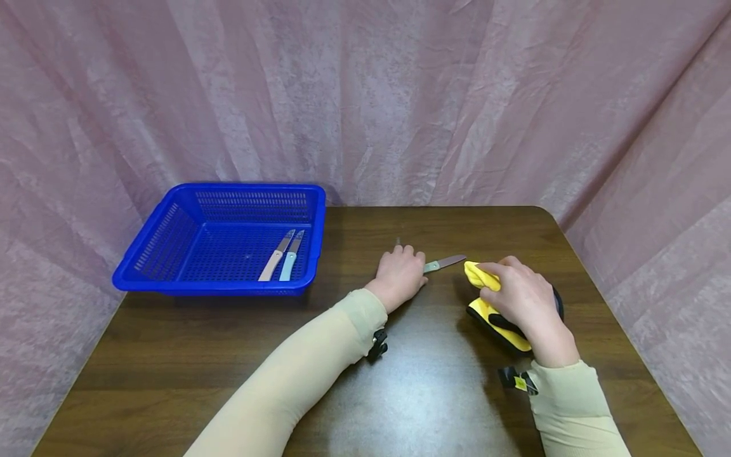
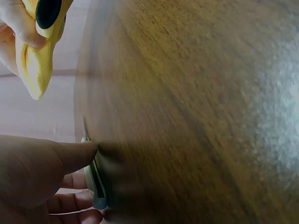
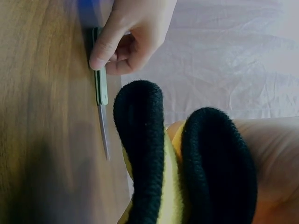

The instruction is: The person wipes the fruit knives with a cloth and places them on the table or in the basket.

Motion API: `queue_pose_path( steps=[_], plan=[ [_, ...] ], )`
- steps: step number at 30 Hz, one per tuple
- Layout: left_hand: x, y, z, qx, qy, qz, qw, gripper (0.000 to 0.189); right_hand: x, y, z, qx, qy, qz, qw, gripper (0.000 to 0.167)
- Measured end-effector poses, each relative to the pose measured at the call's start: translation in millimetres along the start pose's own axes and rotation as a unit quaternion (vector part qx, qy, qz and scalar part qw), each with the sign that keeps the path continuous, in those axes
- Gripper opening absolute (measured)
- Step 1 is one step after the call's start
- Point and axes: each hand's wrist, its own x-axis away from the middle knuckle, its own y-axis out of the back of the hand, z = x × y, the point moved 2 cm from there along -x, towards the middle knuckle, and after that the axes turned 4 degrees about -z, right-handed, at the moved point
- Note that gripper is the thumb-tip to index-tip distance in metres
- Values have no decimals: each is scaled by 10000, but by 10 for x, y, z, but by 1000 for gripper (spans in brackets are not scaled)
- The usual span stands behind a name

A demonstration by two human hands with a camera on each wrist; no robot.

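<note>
My left hand (image 1: pixel 401 274) pinches the pale green handle of a small knife (image 1: pixel 448 261) between thumb and fingers, low at the tabletop. Its blade points right, toward the cloth. In the left wrist view the knife handle (image 2: pixel 96 186) runs under the thumb. The right wrist view shows the knife's bare blade (image 3: pixel 104 133). My right hand (image 1: pixel 528 293) grips a folded yellow cloth (image 1: pixel 478 277) with black edging, partly covered by the fingers. One folded end of the cloth stands near the blade tip, apart from it.
A blue plastic basket (image 1: pixel 217 287) stands at the left of the wooden table (image 1: pixel 400 406). Inside lie a pink-handled knife (image 1: pixel 276 255) and a light-blue-handled knife (image 1: pixel 292 255). A thin tip (image 1: pixel 398 241) shows beyond my left fingers. Pink curtains (image 1: pixel 365 101) hang behind.
</note>
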Motion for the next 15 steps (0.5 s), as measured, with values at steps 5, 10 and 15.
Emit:
queue_pose_path(
  steps=[5, 10, 15],
  plan=[
    [-16, -13, -9, -48, -11, 29, 10000, 43, 3, -22, -8, -7, -2, 29, 10000, 55],
    [-22, -24, -15, -96, -33, 28, 9999, 29, 1, -33, 6, 0, 23, 0, 10000, 55],
    [-2, 13, -24, -83, -23, 73, 9999, 12, -4, -36, 9, 11, 21, -9, 10000, 55]
  ],
)
